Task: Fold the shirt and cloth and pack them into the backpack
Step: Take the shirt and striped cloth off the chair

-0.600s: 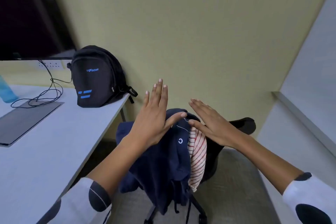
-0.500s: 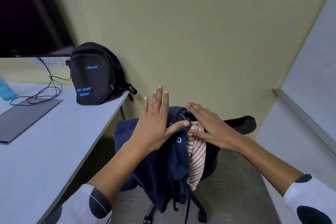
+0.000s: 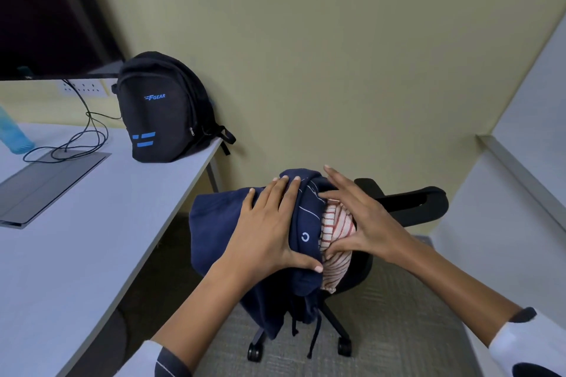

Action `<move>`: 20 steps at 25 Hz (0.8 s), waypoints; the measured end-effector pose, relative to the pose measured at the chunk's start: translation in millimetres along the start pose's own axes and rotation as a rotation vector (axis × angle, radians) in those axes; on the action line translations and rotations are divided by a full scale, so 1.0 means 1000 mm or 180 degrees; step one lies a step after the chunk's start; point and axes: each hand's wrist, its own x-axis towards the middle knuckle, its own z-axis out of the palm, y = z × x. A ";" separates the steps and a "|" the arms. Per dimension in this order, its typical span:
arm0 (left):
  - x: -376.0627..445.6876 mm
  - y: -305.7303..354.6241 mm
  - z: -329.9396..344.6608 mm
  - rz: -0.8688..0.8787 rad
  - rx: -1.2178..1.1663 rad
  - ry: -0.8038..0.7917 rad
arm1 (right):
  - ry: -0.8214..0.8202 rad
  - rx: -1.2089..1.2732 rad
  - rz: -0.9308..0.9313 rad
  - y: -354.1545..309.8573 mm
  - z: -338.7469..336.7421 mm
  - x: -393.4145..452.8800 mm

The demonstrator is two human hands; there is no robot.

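Note:
A navy blue garment (image 3: 214,232) hangs over the back of a black office chair (image 3: 407,202), with a red-and-white striped cloth (image 3: 337,223) beside it on the right. My left hand (image 3: 269,226) lies flat on the navy garment, thumb curled under its edge. On the striped cloth rests my right hand (image 3: 358,217), fingers spread and thumb pressing the fabric. A black backpack (image 3: 162,110) with blue lettering stands upright and zipped at the far corner of the table.
The grey table (image 3: 92,239) on the left carries a closed laptop (image 3: 46,180), black cables (image 3: 79,138) and a blue bottle (image 3: 12,131). A dark monitor (image 3: 46,9) hangs above. A white partition (image 3: 505,239) stands to the right; grey carpet lies below.
Both hands have dropped from hovering above the clothes onto them; the left now presses the navy garment and the right presses the striped cloth.

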 end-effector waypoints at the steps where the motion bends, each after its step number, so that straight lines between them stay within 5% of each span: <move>1: 0.000 -0.001 0.001 -0.0007 -0.0019 0.0037 | 0.0142 0.0155 -0.0033 0.000 0.001 -0.001; 9: -0.001 0.001 0.000 -0.0091 -0.0088 0.0248 | 0.0249 0.1093 0.0045 -0.002 -0.003 0.002; 20: 0.010 0.020 -0.007 -0.0681 -0.0450 0.0541 | 0.0367 0.0896 -0.0117 -0.024 -0.018 0.040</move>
